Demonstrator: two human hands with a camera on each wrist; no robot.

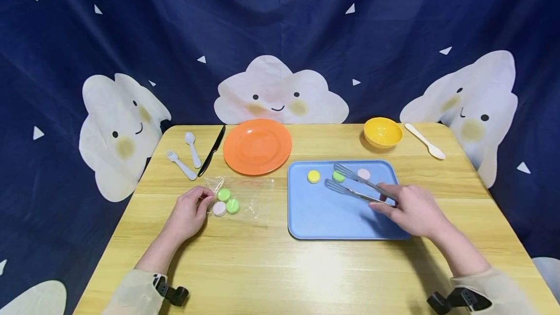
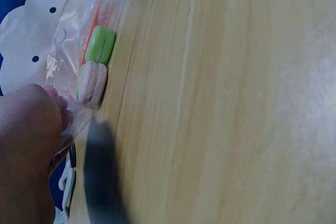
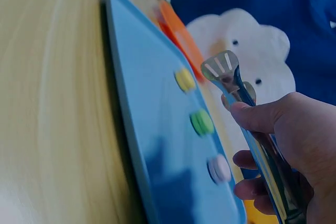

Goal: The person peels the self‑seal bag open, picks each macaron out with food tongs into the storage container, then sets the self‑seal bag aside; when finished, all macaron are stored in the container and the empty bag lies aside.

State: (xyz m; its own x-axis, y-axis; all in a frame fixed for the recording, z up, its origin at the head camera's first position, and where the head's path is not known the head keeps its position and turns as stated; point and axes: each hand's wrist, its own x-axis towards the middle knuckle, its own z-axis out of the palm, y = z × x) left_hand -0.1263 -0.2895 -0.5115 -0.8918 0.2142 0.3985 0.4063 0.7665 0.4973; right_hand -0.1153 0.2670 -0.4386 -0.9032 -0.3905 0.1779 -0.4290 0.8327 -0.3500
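My left hand [image 1: 189, 212] pinches the left edge of a clear plastic bag [image 1: 258, 196] on the table. Inside the bag lie two green macarons [image 1: 233, 206] and a pale pink one [image 1: 219, 208]. Metal tongs [image 1: 356, 191] are gripped in my right hand [image 1: 413, 208], their slotted ends apart with nothing between them, over the blue tray [image 1: 306, 225]. Along the tray's far side stand a yellow macaron [image 1: 313, 176], a green macaron [image 1: 339, 176] and a pale pink macaron [image 1: 363, 174]. From the right wrist, the tongs [image 3: 252, 124] show above the tray surface.
Behind the bag sits an orange plate [image 1: 257, 147]. To its left lie a black knife [image 1: 212, 150], a light spoon [image 1: 193, 149] and a light fork [image 1: 181, 165]. At the back right are a yellow bowl [image 1: 383, 132] and a white spoon [image 1: 424, 141]. A dark curtain hangs behind the table.
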